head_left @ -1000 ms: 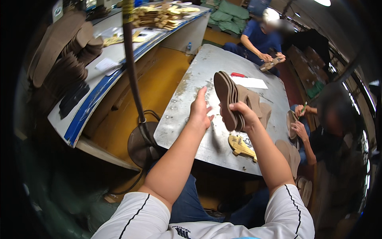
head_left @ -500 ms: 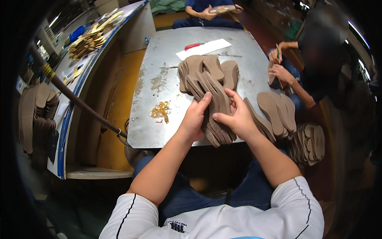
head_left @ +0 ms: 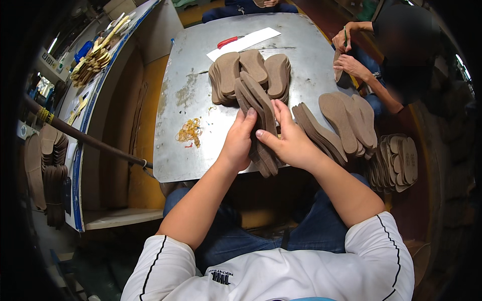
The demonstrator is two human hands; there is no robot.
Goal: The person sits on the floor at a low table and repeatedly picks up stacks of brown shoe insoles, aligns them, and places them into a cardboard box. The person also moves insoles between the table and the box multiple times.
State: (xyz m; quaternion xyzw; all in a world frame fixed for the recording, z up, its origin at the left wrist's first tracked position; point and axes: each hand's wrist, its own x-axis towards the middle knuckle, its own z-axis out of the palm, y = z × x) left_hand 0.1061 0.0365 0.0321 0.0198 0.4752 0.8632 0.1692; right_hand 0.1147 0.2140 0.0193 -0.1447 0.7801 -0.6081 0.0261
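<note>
Between my two hands is a bundle of brown shoe insoles (head_left: 257, 100), standing on edge and pressed together over the table's near edge. My left hand (head_left: 239, 140) grips its left side, thumb on top. From the right, my right hand (head_left: 287, 138) closes on it, thumb across the near part and fingers along the far side. Just beyond lie stacked brown insoles (head_left: 226, 75) in several piles. More insoles (head_left: 319, 133) lean in a row beside my right hand.
A metal table (head_left: 175, 110) carries a red-handled cutter (head_left: 228, 42) on a white strip (head_left: 256, 41) and tangled yellow rubber bands (head_left: 190, 131). Further insole piles (head_left: 394, 163) stand off its right edge. A co-worker's hands (head_left: 349, 62) work at right. A metal bar (head_left: 85, 136) crosses at left.
The fanned insoles in my hands are now squeezed into a narrower bundle. My hands have come closer together. The whole view has shifted slightly, and the far co-worker's hands are mostly out of frame.
</note>
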